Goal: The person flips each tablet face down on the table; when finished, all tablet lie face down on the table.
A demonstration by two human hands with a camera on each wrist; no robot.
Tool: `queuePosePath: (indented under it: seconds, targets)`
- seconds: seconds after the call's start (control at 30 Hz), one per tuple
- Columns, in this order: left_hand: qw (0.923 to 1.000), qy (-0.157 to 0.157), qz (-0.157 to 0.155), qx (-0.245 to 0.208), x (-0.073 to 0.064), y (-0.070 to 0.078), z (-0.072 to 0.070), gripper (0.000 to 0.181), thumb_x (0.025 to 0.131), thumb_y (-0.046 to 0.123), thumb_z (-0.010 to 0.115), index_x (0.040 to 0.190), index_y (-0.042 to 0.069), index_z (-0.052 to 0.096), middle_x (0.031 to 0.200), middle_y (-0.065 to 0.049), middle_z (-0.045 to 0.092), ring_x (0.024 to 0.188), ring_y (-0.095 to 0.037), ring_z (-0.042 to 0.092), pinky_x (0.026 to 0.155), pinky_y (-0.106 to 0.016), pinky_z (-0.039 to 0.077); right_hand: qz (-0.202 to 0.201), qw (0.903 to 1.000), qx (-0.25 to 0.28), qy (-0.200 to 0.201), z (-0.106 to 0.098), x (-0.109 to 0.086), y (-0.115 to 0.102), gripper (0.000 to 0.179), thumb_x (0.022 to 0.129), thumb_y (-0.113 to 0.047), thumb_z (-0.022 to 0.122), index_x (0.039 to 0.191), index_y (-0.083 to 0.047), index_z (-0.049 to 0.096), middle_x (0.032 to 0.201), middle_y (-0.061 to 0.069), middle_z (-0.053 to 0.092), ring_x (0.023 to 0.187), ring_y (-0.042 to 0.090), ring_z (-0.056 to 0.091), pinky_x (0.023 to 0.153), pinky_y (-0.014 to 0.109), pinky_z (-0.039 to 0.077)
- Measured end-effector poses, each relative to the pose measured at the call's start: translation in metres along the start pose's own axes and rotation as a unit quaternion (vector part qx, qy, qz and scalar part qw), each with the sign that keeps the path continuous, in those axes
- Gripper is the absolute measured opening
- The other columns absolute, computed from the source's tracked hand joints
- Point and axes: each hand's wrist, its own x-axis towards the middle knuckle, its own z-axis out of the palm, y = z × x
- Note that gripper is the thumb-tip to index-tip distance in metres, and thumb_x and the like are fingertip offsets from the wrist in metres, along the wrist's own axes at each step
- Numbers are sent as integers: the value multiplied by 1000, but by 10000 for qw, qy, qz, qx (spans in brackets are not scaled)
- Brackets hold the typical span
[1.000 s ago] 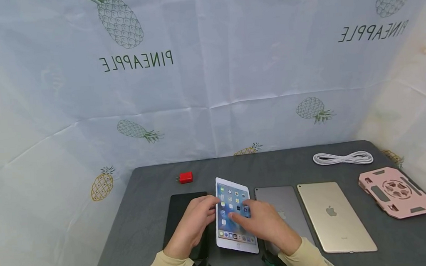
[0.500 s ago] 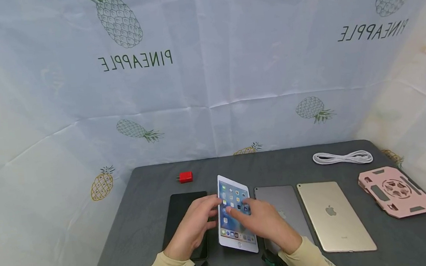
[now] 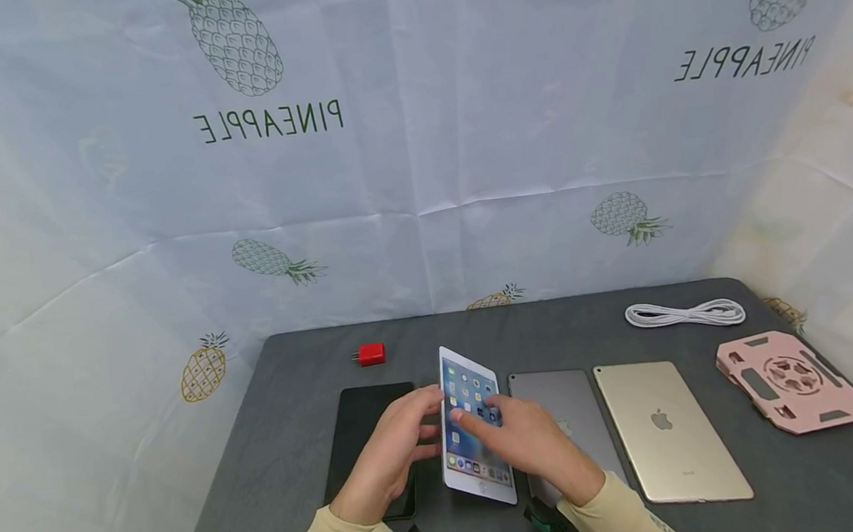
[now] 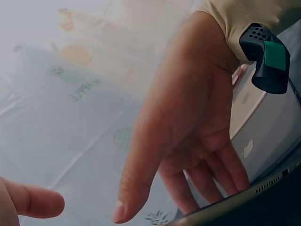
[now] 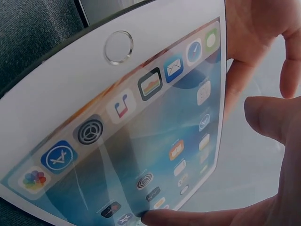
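Observation:
A white tablet [image 3: 477, 437] with a lit screen of app icons stands tilted in the middle, its left side raised off the table. My left hand [image 3: 395, 444] is at that raised left edge, fingers loosely straight and partly hidden behind the edge in the right wrist view, thumb apart from the screen. From the other side, my right hand [image 3: 534, 441] touches the screen with its fingertips. Its thumb [image 5: 268, 113] stands off the glass in the right wrist view. The left wrist view shows the tablet's edge [image 4: 263, 190] with speaker holes.
A black tablet [image 3: 356, 418] lies under my left forearm. To the right lie a grey tablet [image 3: 556, 389], a gold tablet [image 3: 674, 447] and a pink case [image 3: 792, 379]. At the back are a red charger plug [image 3: 372, 354] and a coiled white cable [image 3: 686, 314].
The white tablet's left side has risen and its screen has tilted further toward the right. My left hand has shifted slightly right with its fingers more spread; the right hand stays nearly still.

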Motion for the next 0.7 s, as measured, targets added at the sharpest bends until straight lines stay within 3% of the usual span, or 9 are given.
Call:
queuePosePath:
  seconds: [0.7]
  targets:
    - [9996,-268,85,-66,0,-3,3,65,112,47,49,163,5,46,147,-23,59,110,-26,74,99,-51,63,123,9996,246,64,-1,1,-3,95,93,-81,61,143,-1,64,119,17,78,84,19,72,62,37,56]
